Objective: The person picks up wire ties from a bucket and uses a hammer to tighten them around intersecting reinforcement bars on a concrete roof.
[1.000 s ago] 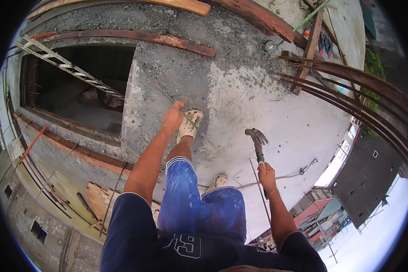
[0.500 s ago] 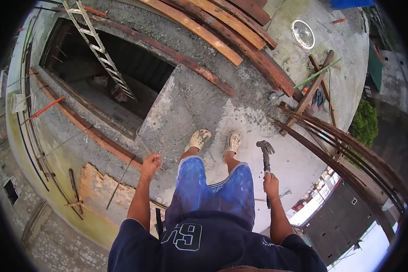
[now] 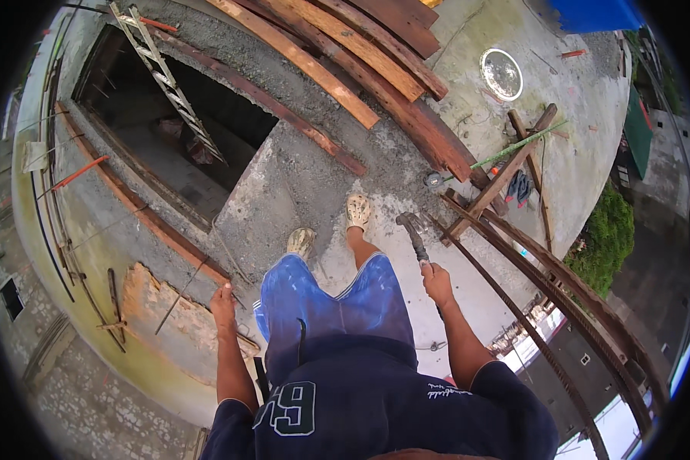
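Observation:
Gripped in my right hand [image 3: 437, 287] is a claw hammer [image 3: 415, 239], head up, over the pale concrete. My left hand [image 3: 223, 304] is closed on a thin metal rod [image 3: 234, 261], low at the left beside the edge of a long reddish timber [image 3: 161, 221]. Both my feet in light clogs [image 3: 358, 211] stand on the rough concrete [image 3: 291, 176], beside a dark rectangular opening [image 3: 230, 134].
A metal ladder [image 3: 172, 92] leans into the opening. Loose planks [image 3: 345, 54] lie beyond. At the right are crossed timbers [image 3: 506, 184], a green pole [image 3: 514, 149], dark gloves [image 3: 520, 188] and long rusty bars [image 3: 544, 322] near the roof edge. A round white-rimmed disc [image 3: 501, 74] lies farther back.
My view and body have turned and advanced toward the timbers, bringing the planks and disc into sight. My left hand has moved down and left, toward my side; the hammer stays in my right hand.

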The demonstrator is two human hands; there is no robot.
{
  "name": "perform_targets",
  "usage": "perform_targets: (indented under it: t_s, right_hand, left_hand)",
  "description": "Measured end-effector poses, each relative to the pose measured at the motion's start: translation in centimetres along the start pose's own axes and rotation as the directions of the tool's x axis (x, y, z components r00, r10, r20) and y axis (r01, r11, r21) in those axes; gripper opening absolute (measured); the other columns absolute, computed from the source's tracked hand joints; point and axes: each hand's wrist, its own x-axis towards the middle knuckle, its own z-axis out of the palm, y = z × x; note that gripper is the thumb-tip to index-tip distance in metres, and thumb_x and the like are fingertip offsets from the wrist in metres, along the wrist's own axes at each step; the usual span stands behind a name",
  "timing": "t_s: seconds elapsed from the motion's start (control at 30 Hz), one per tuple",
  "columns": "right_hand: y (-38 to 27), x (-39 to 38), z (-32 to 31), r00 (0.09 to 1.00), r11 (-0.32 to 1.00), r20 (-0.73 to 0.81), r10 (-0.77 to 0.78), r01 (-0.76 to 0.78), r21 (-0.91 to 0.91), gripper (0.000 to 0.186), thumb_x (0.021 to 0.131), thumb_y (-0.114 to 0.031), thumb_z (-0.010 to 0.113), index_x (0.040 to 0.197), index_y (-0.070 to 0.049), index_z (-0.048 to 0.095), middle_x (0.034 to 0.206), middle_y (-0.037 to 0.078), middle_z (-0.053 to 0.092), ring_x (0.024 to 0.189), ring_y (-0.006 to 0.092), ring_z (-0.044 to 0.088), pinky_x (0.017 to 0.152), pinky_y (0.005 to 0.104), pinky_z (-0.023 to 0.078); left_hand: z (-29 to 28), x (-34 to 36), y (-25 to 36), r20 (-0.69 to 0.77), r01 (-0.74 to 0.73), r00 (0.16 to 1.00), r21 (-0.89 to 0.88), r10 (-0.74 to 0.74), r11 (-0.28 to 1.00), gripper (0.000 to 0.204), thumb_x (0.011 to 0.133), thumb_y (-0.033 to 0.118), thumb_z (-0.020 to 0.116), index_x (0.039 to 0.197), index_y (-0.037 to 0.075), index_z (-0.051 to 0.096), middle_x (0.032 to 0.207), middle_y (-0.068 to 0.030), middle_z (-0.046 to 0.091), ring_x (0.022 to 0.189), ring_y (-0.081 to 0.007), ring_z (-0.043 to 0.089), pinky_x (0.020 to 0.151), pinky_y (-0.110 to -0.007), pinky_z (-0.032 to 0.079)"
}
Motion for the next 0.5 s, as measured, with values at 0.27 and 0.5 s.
perform_targets:
  t_s: [0.27, 0.5]
  right_hand:
    - [-0.4, -0.3, -5.4, 0.996, 0.994, -0.013, 0.083, -0.082, 0.075, 0.055, 0.097, -0.048, 0.051, 0.079, 0.002, 0.062, 0.058, 0.013, 0.057, 0.048, 0.0224, 0.055, 0.046, 0.0371, 0.044]
    - [-6.9, 1.3, -7.3, 0.978, 0.947, 0.122, 0.168, -0.195, 0.255, 0.05, 0.096, -0.049, 0.053, 0.08, -0.002, 0.058, 0.053, 0.0, 0.045, 0.039, 0.0101, 0.042, 0.034, 0.0282, 0.035]
  left_hand:
    - [8.5, -0.8, 11.8, 0.04, -0.058, 0.996, -0.307, 0.074, 0.95, 0.03, 0.098, 0.036, 0.057, 0.092, 0.006, 0.058, 0.078, -0.0007, 0.056, 0.063, -0.011, 0.053, 0.057, -0.028, 0.045]
    - [14.7, 0.1, 19.1, 0.212, 0.095, 0.977, -0.337, -0.022, 0.937, 0.029, 0.094, 0.036, 0.064, 0.093, 0.009, 0.056, 0.066, 0.004, 0.046, 0.048, -0.0041, 0.038, 0.04, -0.021, 0.031]
